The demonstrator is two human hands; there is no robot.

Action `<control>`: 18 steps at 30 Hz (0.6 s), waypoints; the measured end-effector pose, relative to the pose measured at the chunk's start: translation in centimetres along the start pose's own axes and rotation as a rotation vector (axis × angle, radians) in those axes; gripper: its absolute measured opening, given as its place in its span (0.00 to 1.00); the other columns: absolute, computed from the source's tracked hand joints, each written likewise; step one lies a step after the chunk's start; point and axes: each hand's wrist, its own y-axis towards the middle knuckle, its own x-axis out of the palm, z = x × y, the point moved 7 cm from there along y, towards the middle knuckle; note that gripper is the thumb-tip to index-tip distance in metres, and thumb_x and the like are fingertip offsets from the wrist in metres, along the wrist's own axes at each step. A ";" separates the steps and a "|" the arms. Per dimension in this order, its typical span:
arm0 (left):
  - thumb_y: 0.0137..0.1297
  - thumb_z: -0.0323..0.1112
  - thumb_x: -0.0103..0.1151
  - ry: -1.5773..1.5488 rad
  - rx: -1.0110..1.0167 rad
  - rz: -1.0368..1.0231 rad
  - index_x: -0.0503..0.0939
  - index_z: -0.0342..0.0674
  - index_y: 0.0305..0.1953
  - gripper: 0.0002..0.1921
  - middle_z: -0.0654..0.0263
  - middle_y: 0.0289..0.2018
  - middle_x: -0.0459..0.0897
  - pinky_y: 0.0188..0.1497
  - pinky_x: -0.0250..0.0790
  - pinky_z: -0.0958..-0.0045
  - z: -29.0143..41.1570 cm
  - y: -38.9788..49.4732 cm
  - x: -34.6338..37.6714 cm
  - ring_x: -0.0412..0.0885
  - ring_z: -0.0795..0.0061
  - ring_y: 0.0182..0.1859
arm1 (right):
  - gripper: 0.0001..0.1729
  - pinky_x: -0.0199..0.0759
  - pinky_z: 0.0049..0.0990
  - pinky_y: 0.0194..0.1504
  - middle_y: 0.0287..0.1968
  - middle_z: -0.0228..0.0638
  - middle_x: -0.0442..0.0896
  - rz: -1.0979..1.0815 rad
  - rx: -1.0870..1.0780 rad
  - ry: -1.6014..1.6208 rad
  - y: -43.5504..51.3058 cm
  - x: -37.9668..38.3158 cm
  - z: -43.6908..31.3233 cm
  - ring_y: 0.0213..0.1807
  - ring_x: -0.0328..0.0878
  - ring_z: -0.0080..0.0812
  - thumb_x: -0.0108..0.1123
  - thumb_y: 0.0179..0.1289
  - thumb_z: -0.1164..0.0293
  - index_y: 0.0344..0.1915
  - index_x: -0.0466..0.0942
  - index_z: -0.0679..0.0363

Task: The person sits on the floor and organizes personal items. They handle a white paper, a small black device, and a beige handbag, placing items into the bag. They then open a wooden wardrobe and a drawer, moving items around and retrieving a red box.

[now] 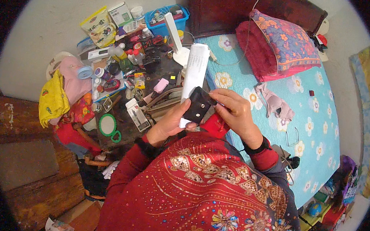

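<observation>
A small black pouch with metal snaps (pixel 199 107) is held between my two hands in front of my chest. My left hand (pixel 170 121) grips its left side, thumb on the front, and also has a folded white printed paper (pixel 195 68) behind it. My right hand (pixel 233 111) pinches the pouch's upper right edge with thumb and fingers. Beneath the pouch and my right hand lies a red pouch or cloth (pixel 215 125); what supports it is hidden. A grey-brown bag (pixel 165 104) stands partly open on the dark table just beyond my left hand.
The cluttered dark table (pixel 124 111) holds a white desk lamp (pixel 180 54), a green-rimmed mirror (pixel 107 125), a white box (pixel 137 115), a pink item (pixel 161 85) and a blue basket (pixel 169 24). On the right, the flowered bed (pixel 320 118) bears glasses (pixel 292 139) and a pillow (pixel 286 42).
</observation>
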 end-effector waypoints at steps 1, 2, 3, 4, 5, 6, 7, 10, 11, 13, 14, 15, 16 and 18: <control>0.70 0.58 0.37 -0.005 0.005 0.008 0.65 0.41 0.55 0.27 0.56 0.32 0.77 0.23 0.62 0.79 0.1 0.1 0.0 0.70 0.78 0.22 | 0.17 0.75 0.30 0.42 0.46 0.42 0.79 -0.009 0.004 -0.018 -0.1 0.3 0.0 0.42 0.80 0.41 0.62 0.52 0.77 0.45 0.78 0.61; 0.70 0.58 0.36 0.003 0.004 0.005 0.65 0.41 0.55 0.27 0.56 0.32 0.77 0.22 0.62 0.79 0.0 0.1 0.1 0.70 0.78 0.21 | 0.17 0.76 0.29 0.40 0.46 0.42 0.79 -0.007 0.004 -0.034 -0.2 0.6 0.0 0.41 0.80 0.40 0.63 0.52 0.76 0.45 0.79 0.60; 0.70 0.59 0.35 0.010 0.002 -0.002 0.65 0.41 0.54 0.27 0.57 0.31 0.77 0.22 0.62 0.79 0.0 0.1 0.2 0.69 0.78 0.20 | 0.17 0.76 0.29 0.39 0.46 0.41 0.79 -0.025 0.007 -0.052 -0.3 0.9 0.1 0.40 0.81 0.40 0.63 0.52 0.76 0.45 0.79 0.60; 0.71 0.58 0.35 0.015 0.004 -0.005 0.67 0.40 0.52 0.27 0.58 0.30 0.77 0.22 0.61 0.80 0.0 0.2 0.2 0.69 0.79 0.20 | 0.17 0.76 0.29 0.38 0.47 0.41 0.79 -0.031 0.008 -0.081 -0.4 1.1 0.1 0.40 0.81 0.40 0.63 0.52 0.75 0.45 0.79 0.59; 0.71 0.58 0.35 0.019 0.005 -0.011 0.68 0.39 0.51 0.26 0.59 0.29 0.77 0.21 0.60 0.81 0.1 0.2 0.3 0.69 0.80 0.20 | 0.17 0.76 0.29 0.37 0.47 0.41 0.78 -0.056 0.012 -0.113 -0.5 1.4 0.3 0.39 0.81 0.40 0.64 0.52 0.74 0.45 0.79 0.59; 0.71 0.57 0.35 0.019 0.011 -0.012 0.69 0.39 0.49 0.26 0.60 0.28 0.77 0.21 0.60 0.82 0.2 0.2 0.3 0.68 0.81 0.19 | 0.16 0.76 0.29 0.37 0.47 0.40 0.78 -0.078 0.019 -0.142 -0.5 1.7 0.4 0.39 0.81 0.40 0.64 0.52 0.74 0.44 0.79 0.58; 0.71 0.57 0.35 0.022 -0.016 0.013 0.70 0.39 0.48 0.25 0.61 0.27 0.77 0.20 0.59 0.82 0.0 0.2 0.1 0.68 0.81 0.18 | 0.16 0.76 0.30 0.37 0.47 0.40 0.78 -0.078 0.018 -0.135 -0.5 1.9 0.6 0.39 0.81 0.40 0.64 0.52 0.74 0.44 0.79 0.59; 0.71 0.57 0.36 0.019 -0.077 0.081 0.72 0.39 0.44 0.25 0.62 0.23 0.77 0.17 0.58 0.81 -0.4 0.3 -0.6 0.67 0.80 0.16 | 0.15 0.76 0.30 0.37 0.46 0.41 0.79 -0.038 0.041 -0.083 -0.4 1.9 1.1 0.39 0.81 0.41 0.64 0.53 0.74 0.43 0.79 0.61; 0.71 0.57 0.36 0.020 -0.092 0.093 0.72 0.40 0.43 0.25 0.62 0.22 0.76 0.16 0.57 0.80 -0.5 0.4 -0.8 0.66 0.80 0.15 | 0.14 0.76 0.30 0.37 0.45 0.41 0.79 -0.006 0.060 -0.050 -0.3 1.8 1.3 0.39 0.81 0.41 0.63 0.53 0.75 0.43 0.79 0.61; 0.70 0.58 0.35 0.018 -0.123 0.106 0.72 0.40 0.42 0.26 0.62 0.21 0.76 0.16 0.56 0.79 -0.8 0.5 -1.2 0.65 0.79 0.14 | 0.13 0.76 0.29 0.38 0.44 0.42 0.79 0.045 0.070 -0.030 -0.3 1.7 1.6 0.40 0.81 0.40 0.63 0.53 0.77 0.42 0.79 0.63; 0.70 0.59 0.34 0.016 -0.138 0.108 0.72 0.39 0.41 0.27 0.62 0.21 0.76 0.16 0.56 0.78 -0.9 0.6 -1.3 0.64 0.79 0.13 | 0.13 0.75 0.29 0.38 0.43 0.42 0.80 0.065 0.058 -0.042 -0.3 1.7 1.6 0.40 0.81 0.39 0.62 0.53 0.78 0.42 0.79 0.64; 0.69 0.60 0.33 0.014 -0.151 0.111 0.72 0.39 0.41 0.28 0.61 0.22 0.75 0.16 0.55 0.78 -0.9 0.6 -1.5 0.64 0.79 0.13 | 0.13 0.75 0.28 0.39 0.42 0.42 0.80 0.085 0.045 -0.053 -0.2 1.8 1.6 0.41 0.80 0.38 0.62 0.52 0.80 0.41 0.79 0.65; 0.69 0.60 0.33 0.007 -0.150 0.114 0.72 0.40 0.41 0.27 0.61 0.22 0.76 0.16 0.55 0.78 -0.9 0.6 -1.6 0.64 0.79 0.13 | 0.13 0.75 0.28 0.39 0.42 0.42 0.80 0.084 0.043 -0.046 -0.3 2.0 1.7 0.41 0.81 0.38 0.62 0.53 0.80 0.40 0.79 0.65; 0.69 0.60 0.34 -0.004 -0.152 0.132 0.72 0.40 0.40 0.27 0.61 0.22 0.76 0.16 0.55 0.78 -0.9 0.6 -1.8 0.64 0.78 0.13 | 0.11 0.75 0.28 0.39 0.42 0.42 0.80 0.083 0.041 -0.030 -0.4 2.3 1.9 0.40 0.81 0.38 0.61 0.53 0.81 0.39 0.80 0.66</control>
